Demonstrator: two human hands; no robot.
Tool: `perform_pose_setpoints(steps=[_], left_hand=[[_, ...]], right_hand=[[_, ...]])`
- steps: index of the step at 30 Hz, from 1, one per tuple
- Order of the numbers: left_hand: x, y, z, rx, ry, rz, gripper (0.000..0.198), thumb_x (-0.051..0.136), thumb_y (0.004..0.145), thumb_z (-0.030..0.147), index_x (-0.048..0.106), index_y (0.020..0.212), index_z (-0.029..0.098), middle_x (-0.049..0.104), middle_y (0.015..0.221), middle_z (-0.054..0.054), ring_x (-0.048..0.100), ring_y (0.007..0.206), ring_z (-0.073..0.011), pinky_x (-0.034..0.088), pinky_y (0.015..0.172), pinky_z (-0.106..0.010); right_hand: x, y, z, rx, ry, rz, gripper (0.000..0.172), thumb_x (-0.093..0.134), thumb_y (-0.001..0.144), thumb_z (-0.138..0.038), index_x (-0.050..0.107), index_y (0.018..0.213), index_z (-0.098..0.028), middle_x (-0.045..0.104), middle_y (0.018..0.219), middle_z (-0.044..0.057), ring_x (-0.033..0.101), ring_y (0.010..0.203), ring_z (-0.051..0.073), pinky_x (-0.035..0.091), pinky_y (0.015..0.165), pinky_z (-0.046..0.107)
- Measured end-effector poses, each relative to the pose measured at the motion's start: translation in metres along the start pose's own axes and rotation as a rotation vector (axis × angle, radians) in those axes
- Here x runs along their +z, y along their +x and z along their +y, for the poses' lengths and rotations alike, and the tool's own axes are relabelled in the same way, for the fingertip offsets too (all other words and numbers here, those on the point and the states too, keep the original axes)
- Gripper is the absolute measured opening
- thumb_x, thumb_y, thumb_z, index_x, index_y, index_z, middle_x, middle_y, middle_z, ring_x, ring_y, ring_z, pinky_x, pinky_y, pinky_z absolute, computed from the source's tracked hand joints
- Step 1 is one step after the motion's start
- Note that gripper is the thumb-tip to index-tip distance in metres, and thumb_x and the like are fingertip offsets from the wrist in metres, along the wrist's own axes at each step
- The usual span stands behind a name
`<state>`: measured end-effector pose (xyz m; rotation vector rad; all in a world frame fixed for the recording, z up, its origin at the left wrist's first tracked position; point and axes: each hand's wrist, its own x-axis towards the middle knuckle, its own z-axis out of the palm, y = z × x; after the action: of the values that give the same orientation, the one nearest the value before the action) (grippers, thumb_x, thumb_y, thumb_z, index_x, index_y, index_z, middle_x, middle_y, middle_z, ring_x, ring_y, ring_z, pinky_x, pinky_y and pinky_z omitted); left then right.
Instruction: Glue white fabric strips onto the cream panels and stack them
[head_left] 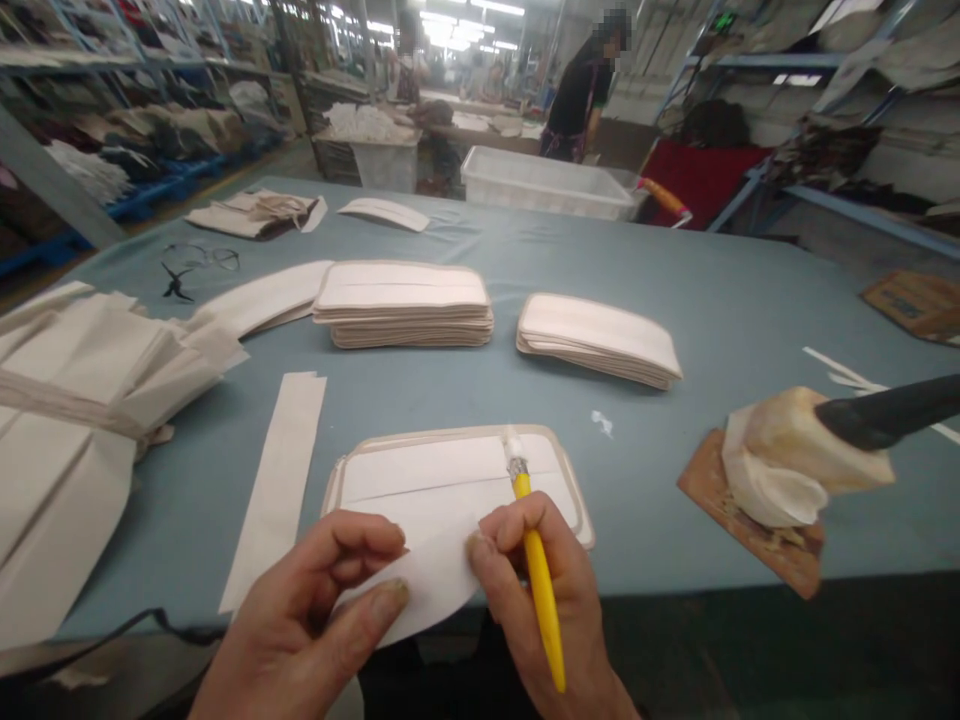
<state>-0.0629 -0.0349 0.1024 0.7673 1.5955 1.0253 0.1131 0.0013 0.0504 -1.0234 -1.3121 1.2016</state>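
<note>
Strip-handling step, by the look of it. Left hand (319, 590) pinches the near-left part of the white strip (439, 588), thumb against fingers; right hand (544, 570) pinches its right end, brush (541, 600) also held there. Strip is over the near edge of the panel (420, 468). Next move likely calls for steady pinches, bristles clear of strip.

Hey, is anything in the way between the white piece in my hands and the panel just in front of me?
Only the yellow brush in your right hand: it reaches over the panel's right part and could get in the way there. No other object shows between the white piece and the panel.
</note>
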Motion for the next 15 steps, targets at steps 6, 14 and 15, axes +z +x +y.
perform_pose_setpoints(steps=[6, 14, 15], left_hand=[[-0.012, 0.026, -0.023, -0.089, 0.247, -0.505, 0.056, 0.076, 0.077, 0.068, 0.069, 0.107, 0.021, 0.071, 0.083, 0.000, 0.061, 0.076, -0.0174, 0.047, 0.067, -0.024], [-0.031, 0.029, -0.060, -0.188, 0.093, -0.607, 0.062, 0.068, 0.083, 0.079, 0.066, 0.098, 0.019, 0.066, 0.076, 0.000, 0.054, 0.058, -0.0093, 0.044, 0.057, -0.019], [-0.033, 0.028, -0.063, -0.197, 0.065, -0.578, 0.061, 0.066, 0.085, 0.079, 0.065, 0.095, 0.019, 0.068, 0.076, -0.001, 0.055, 0.056, -0.0094, 0.045, 0.056, -0.019]], right_hand=[[-0.034, 0.023, -0.012, -0.277, -0.332, 0.045, 0.017, 0.064, 0.104, -0.025, 0.055, 0.088, -0.025, 0.059, 0.075, -0.005, 0.051, 0.058, 0.009, 0.043, 0.053, 0.018], [-0.079, 0.030, -0.010, -0.353, -0.548, 0.220, 0.018, 0.070, 0.099, -0.026, 0.056, 0.087, -0.024, 0.069, 0.086, -0.003, 0.064, 0.069, 0.009, 0.053, 0.064, 0.016], [-0.081, 0.030, -0.009, -0.353, -0.559, 0.243, 0.017, 0.071, 0.098, -0.027, 0.057, 0.088, -0.024, 0.069, 0.086, -0.002, 0.066, 0.069, 0.010, 0.054, 0.064, 0.016]])
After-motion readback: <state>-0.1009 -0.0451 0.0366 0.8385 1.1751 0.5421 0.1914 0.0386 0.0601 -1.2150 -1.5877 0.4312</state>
